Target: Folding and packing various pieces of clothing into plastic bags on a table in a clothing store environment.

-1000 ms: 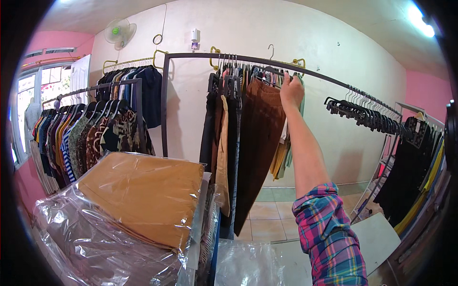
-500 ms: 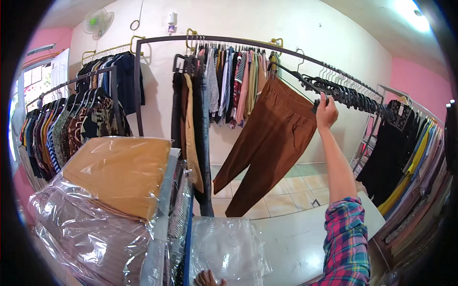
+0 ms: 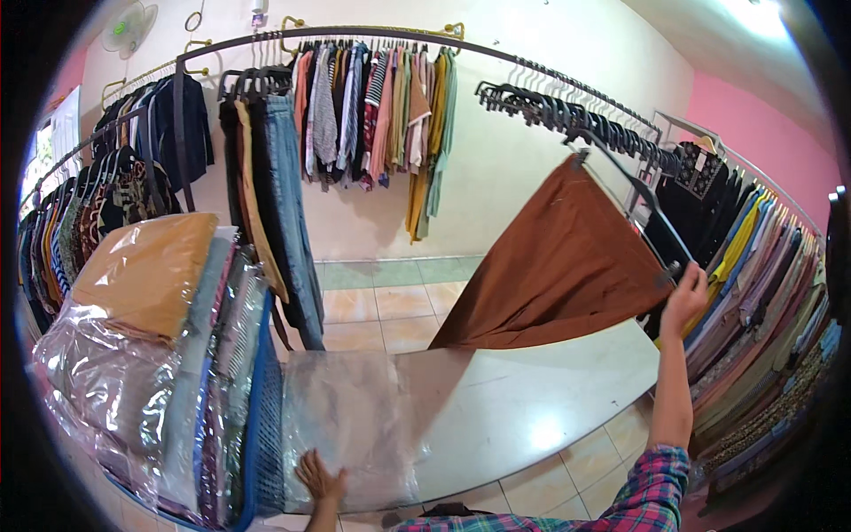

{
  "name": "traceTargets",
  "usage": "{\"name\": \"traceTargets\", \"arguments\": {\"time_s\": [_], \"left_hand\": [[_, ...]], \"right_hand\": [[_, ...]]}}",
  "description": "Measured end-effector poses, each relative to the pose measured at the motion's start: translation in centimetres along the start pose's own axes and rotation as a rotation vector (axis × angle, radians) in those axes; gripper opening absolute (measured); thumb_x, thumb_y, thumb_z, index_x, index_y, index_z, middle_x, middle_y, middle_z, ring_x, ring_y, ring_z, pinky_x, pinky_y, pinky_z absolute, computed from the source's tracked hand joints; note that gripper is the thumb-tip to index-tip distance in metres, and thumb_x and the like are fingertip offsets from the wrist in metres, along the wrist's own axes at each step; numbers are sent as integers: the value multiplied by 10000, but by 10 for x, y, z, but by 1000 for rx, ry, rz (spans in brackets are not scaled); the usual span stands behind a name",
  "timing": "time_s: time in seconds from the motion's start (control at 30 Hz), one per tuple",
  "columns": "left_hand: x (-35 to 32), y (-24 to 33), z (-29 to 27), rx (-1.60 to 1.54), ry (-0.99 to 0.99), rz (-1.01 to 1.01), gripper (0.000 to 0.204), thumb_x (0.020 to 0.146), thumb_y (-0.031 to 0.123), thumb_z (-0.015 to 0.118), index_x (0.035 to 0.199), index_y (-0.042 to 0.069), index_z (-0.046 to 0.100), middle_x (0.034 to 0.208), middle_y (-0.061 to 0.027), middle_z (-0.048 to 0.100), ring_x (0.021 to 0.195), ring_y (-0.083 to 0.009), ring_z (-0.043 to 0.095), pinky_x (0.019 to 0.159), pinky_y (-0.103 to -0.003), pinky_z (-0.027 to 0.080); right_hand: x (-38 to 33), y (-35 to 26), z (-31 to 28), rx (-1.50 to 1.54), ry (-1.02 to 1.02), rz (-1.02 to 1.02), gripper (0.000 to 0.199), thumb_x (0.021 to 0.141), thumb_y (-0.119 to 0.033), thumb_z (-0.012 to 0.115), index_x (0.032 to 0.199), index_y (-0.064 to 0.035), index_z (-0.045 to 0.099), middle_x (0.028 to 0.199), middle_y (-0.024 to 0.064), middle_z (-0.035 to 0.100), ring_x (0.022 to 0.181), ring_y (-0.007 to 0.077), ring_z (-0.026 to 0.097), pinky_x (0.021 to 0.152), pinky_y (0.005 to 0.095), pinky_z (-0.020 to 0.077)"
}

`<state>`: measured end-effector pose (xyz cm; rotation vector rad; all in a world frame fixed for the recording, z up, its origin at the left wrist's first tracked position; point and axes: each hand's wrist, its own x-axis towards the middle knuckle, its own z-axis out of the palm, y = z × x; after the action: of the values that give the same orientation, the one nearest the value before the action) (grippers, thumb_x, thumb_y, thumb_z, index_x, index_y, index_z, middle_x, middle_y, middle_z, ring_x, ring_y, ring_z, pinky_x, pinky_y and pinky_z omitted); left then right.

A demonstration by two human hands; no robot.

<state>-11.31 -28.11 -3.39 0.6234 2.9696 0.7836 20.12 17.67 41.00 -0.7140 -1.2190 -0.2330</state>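
Note:
My right hand [image 3: 686, 300] is closed on one end of a black clip hanger [image 3: 634, 186], off the rail and tilted. Clipped to it by the waistband, a pair of brown trousers [image 3: 558, 257] hangs slantwise, its lower part reaching behind the far edge of the white table [image 3: 505, 417]. Fingers spread, my left hand [image 3: 319, 481] rests on a clear plastic bag [image 3: 350, 426] lying flat on the table's left part. Nothing else is in that hand.
Left of the table, a blue basket [image 3: 269, 408] holds plastic-wrapped garments, a folded mustard one [image 3: 142, 275] on top. Behind, a dark rail [image 3: 355, 34] carries jeans [image 3: 288, 213] and several bare hangers [image 3: 576, 113]. More clothes [image 3: 762, 293] hang along the right.
The brown trousers on their hanger have come off the rail and moved right and down toward the table. My left hand shows more fully on the plastic bag. The view has shifted.

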Motion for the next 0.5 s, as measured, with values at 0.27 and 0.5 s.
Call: {"name": "traceTargets", "arguments": {"time_s": [0.27,0.5], "left_hand": [[21,-18,5,71,-168,-52,685,669,271,651,1258,83,356,1311,-137,310,1261,-318,216,1011,-541,134],[-3,33,12,81,20,-196,643,731,242,624,1270,49,333,1366,-149,243,1296,-330,154,1012,-552,135]], "right_hand": [[73,145,-222,-50,126,302,303,903,-238,475,1018,33,549,883,50,554,749,127,477,682,267,397],[173,227,-411,-196,251,150,339,883,-131,448,1158,65,484,1001,84,555,861,179,518,815,291,399]]}}
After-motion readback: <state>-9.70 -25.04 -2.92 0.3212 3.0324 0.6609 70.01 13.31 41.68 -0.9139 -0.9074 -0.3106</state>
